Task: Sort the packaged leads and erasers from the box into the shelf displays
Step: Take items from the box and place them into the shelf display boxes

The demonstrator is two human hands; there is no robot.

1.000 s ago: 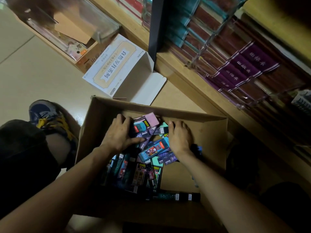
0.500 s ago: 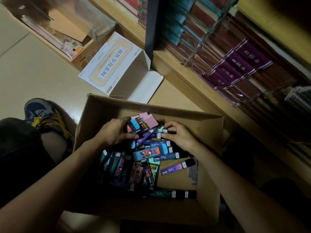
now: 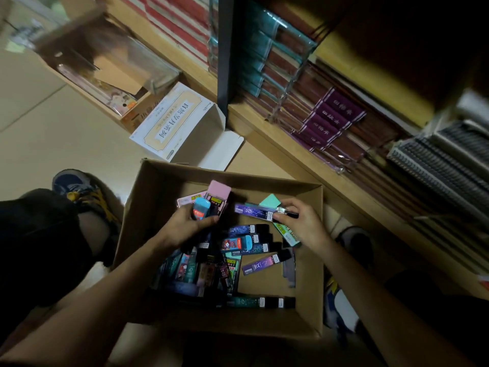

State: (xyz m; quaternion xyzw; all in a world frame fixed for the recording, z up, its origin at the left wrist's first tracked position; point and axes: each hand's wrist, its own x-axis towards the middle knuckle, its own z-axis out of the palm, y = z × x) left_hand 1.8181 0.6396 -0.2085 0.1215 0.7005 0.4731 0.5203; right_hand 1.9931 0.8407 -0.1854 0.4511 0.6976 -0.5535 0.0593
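Note:
An open cardboard box [image 3: 308, 263] on the floor holds several packaged leads and erasers in a loose pile [image 3: 211, 268]. My left hand [image 3: 185, 229] grips a small bundle of packs over the box's far left, a blue eraser pack [image 3: 201, 210] and a pink eraser [image 3: 219, 191] showing above the fingers. My right hand [image 3: 301, 225] pinches a few thin lead packs, the top one purple [image 3: 255, 211], with a mint-green eraser [image 3: 270, 201] behind them. A purple lead pack [image 3: 264, 263] lies alone on the box's bare bottom.
A white printed carton [image 3: 174, 125] lies open beyond the box. The wooden shelf [image 3: 296, 154] to the right carries stacked notebooks and spiral pads [image 3: 444, 160]. A low wooden tray with a clear cover [image 3: 111, 75] sits far left. My shoes flank the box.
Both hands have risen out of the pile, each with packs gathered in it, and have drawn apart. The camera has shifted slightly toward the shelf.

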